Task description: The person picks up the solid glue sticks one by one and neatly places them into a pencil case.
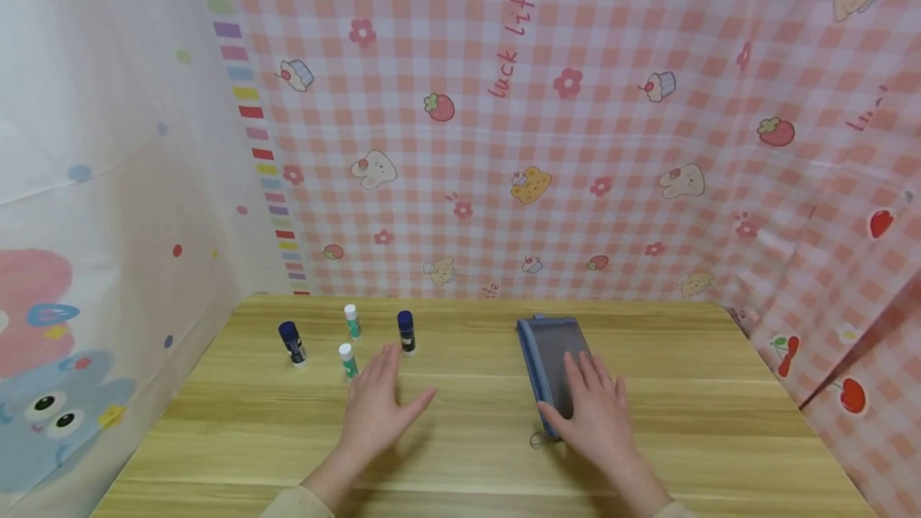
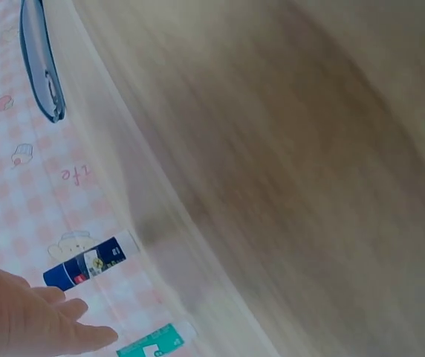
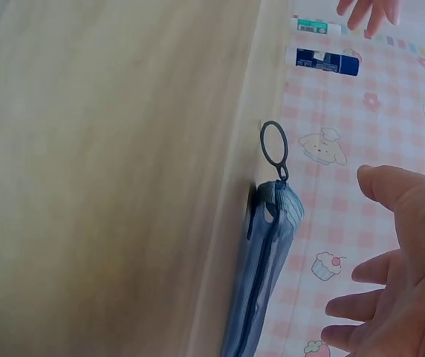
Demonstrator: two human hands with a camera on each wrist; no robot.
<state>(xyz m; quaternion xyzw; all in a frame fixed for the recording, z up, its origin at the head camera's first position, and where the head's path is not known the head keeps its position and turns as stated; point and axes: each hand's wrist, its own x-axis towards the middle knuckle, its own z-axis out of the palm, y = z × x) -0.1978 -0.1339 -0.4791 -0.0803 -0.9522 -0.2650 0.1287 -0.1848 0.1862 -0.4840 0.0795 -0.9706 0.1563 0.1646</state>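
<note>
My left hand (image 1: 376,406) hovers above the table with fingers extended and thumb spread, holding nothing. Just beyond its fingertips stand two dark blue glue sticks, one on the left (image 1: 292,344) and one on the right (image 1: 406,332). Between them are two smaller white-capped green glue sticks, a rear one (image 1: 352,321) and a front one (image 1: 348,360), whose base the left hand partly hides in the head view. On the right lies a blue-grey zippered pouch (image 1: 552,342) with a ring pull (image 3: 274,144). Over its near right part is my right hand (image 1: 596,414), fingers spread, apart from the pouch in the right wrist view.
The wooden table (image 1: 460,470) reaches back to a pink checked cloth (image 1: 475,150) hanging behind it. A white patterned cloth (image 1: 129,206) hangs on the left, and more checked cloth (image 1: 849,278) runs down the right side.
</note>
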